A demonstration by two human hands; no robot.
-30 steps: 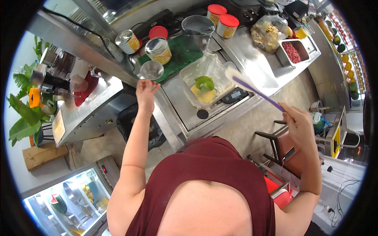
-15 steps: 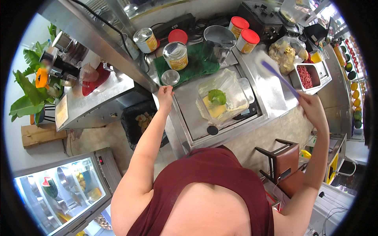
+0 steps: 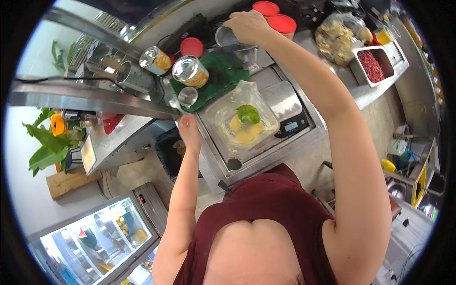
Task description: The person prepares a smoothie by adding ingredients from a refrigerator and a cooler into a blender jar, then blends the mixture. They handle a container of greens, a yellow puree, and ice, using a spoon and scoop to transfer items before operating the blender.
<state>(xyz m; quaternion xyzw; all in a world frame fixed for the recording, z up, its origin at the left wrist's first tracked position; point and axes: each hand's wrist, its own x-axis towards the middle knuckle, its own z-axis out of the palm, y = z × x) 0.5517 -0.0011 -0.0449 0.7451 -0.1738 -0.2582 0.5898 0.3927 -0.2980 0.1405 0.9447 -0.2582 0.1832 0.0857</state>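
Note:
My right hand (image 3: 248, 28) reaches across to the back of the counter, over a metal pitcher-like vessel (image 3: 227, 37). Its fingers are bent down at the vessel, and whatever they grip is hidden. My left hand (image 3: 190, 132) hovers by the counter's left edge, fingers loosely curled and apart, holding nothing visible. Just beyond it a small clear bowl (image 3: 187, 96) sits on a green cloth (image 3: 222, 75). Between my arms stands a clear square container (image 3: 219, 111) with yellow pieces (image 3: 248, 133) and a green leafy piece (image 3: 248, 114) inside.
A kitchen scale (image 3: 290, 126) sits right of the container. Cans (image 3: 190, 71) and red-lidded tubs (image 3: 282, 24) stand along the back. At the right are a bag of yellowish pieces (image 3: 335, 40) and a metal tray of red bits (image 3: 372, 66). A metal post (image 3: 99, 102) crosses the left side.
My right hand has swung from the far right, where it held a purple-handled spatula, to the back vessel; the spatula is out of sight. My left hand has drawn away from the small bowl.

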